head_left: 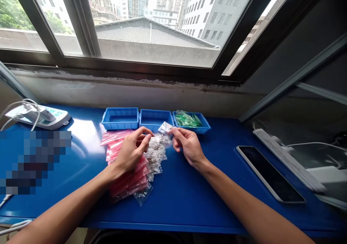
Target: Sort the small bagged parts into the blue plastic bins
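Two bare forearms come in from the near edge of the blue desk (189,200), and between them lies a heap of small plastic packets. The pink packets (127,179) are stacked in a loose column; the clear packets (155,153) spill just to the right of that column, touching it.

The left hand (132,150) rests on top of the pink column with its fingers curled toward the clear ones, closed loosely; whether it actually pinches a packet cannot be told. The right hand (188,144), to the right of the heap, pinches one small clear packet (165,127) between thumb and fingertips, lifted slightly above the heap's far end.

Beyond the heap stand three blue trays in a row: the left tray (120,118) and the middle tray (154,119) look bare inside, while the right tray (202,128) holds green packets (187,119).

The packets look very light, thin, floppy and slick, apt to slide off one another, so a pinch at a corner or sealed edge probably suits them best.

Well right of the heap lies a dark tablet (269,173); far left sits a white power strip (40,117).
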The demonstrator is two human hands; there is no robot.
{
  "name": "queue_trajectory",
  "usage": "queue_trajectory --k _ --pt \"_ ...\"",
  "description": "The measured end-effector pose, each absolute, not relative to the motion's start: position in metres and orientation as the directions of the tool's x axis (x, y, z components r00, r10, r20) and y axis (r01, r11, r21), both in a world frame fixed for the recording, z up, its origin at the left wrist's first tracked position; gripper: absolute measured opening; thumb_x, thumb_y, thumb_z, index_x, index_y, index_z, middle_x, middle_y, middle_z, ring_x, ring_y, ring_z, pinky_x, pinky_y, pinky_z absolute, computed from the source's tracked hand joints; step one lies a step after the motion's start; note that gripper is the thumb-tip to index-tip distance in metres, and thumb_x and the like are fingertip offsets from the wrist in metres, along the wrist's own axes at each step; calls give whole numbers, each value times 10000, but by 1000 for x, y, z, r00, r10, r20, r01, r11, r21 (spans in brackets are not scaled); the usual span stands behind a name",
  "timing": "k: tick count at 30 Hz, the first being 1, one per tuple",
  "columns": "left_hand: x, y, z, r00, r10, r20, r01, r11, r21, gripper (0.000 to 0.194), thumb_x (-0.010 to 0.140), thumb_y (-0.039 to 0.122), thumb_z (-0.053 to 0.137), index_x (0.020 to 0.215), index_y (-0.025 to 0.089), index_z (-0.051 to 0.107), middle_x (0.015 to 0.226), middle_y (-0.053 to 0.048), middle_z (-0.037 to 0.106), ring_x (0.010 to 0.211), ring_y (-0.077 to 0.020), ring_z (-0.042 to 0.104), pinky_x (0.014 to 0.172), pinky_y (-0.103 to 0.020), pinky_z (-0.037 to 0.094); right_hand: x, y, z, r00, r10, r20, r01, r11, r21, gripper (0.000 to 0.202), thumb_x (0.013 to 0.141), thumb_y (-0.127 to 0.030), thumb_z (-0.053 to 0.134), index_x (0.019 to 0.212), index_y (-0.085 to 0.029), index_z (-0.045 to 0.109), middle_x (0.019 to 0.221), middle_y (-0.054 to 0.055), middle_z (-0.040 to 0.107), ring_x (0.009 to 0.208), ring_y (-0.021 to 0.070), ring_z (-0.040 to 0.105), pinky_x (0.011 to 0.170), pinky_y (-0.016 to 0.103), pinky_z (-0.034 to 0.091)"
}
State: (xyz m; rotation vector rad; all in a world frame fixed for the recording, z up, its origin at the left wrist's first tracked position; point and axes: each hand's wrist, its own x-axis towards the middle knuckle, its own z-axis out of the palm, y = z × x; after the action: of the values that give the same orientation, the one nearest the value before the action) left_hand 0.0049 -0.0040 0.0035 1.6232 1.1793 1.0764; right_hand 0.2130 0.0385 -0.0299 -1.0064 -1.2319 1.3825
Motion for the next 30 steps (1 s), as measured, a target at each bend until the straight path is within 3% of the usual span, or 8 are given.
queue_trajectory --k 4,8,11,14,17,22,27,30 --pt "5 -5 4 208 966 153 276 -208 938 245 1008 398 521 949 174 602 619 41 491 557 -119 445 524 -227 363 211 43 -32 -146 989 -3 -152 -26 -988 508 809 -596 782 1017 -136 721 573 -24 586 413 87 481 394 195 370" --pt "6 -4 3 206 967 152 280 -207 937 247 1004 394 525 937 173 612 612 39 495 549 -119 442 519 -227 364 215 41 -30 -205 978 38 -73 23 -997 485 869 -566 712 1087 -133 727 586 -19 594 418 97 481 406 211 373" --pt "5 -4 2 211 964 159 279 -216 936 251 1000 394 533 929 171 624 612 36 508 547 -119 451 513 -223 367 221 39 -29 -235 962 140 176 184 -967 386 926 -482 659 1060 -134 757 535 -34 534 420 97 435 429 224 349" --pt "5 -4 2 221 960 170 289 -231 929 261 1000 395 535 919 169 637 614 32 522 545 -118 459 503 -219 361 224 39 -31 -346 921 178 475 335 -814 401 929 -358 665 1277 -171 733 553 -41 541 481 111 461 498 233 355" --pt "5 -5 3 232 956 180 305 -247 920 264 1000 392 540 907 166 640 627 24 548 547 -118 485 499 -217 366 224 41 -36 -429 894 127 634 398 -663 497 927 -308 673 1415 -216 666 583 -38 581 517 127 506 540 244 350" --pt "5 -5 4 248 953 175 342 -255 905 260 1005 384 536 919 166 648 631 15 577 550 -125 504 505 -222 385 223 40 -40 -394 900 184 709 425 -563 355 958 -353 656 1280 -245 760 614 -14 612 542 145 540 565 258 343" --pt "5 -5 4 250 952 179 363 -263 894 246 1002 366 534 917 169 654 640 4 603 552 -132 520 506 -226 395 223 36 -39 -392 882 263 692 471 -548 250 957 -349 631 1049 -222 826 608 2 621 528 139 535 554 259 343" --pt "5 -5 2 247 953 175 366 -259 894 252 997 371 542 912 165 659 633 5 598 549 -131 517 506 -226 395 222 34 -35 -391 873 293 636 486 -599 236 948 -356 629 949 -194 800 587 -1 597 515 132 516 539 257 349"
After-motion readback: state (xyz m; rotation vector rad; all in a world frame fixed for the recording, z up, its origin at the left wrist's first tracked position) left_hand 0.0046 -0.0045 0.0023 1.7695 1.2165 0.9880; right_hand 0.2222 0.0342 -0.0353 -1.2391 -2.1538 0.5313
